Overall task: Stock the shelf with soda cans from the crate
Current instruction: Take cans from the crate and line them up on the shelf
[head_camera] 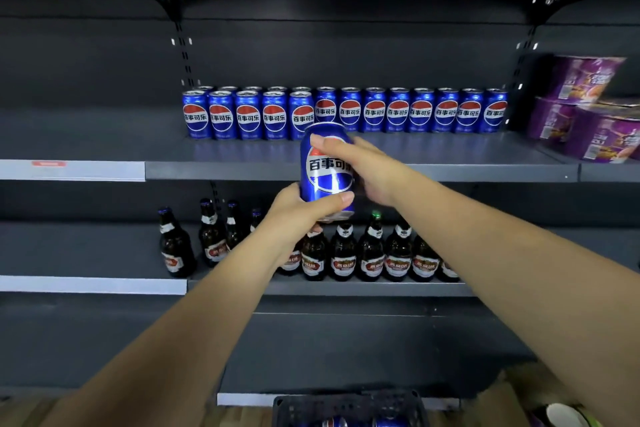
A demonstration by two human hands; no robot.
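Gleaming upright blue soda can (325, 178)

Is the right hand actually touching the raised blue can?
Touching. The head view shows the right hand curled round the blue can near its top, while the left hand grips its base.

Blue soda cans (374, 111) are stood upright in a row along the back of the upper shelf (450, 152), with a shorter second row set just in front at the left end. Purple tubs (588, 114) are stacked on the adjoining section past its right edge. Brown glass bottles (374, 253) are lined up near the front edge of the lower shelf (86, 250), with a few farther back at the left.
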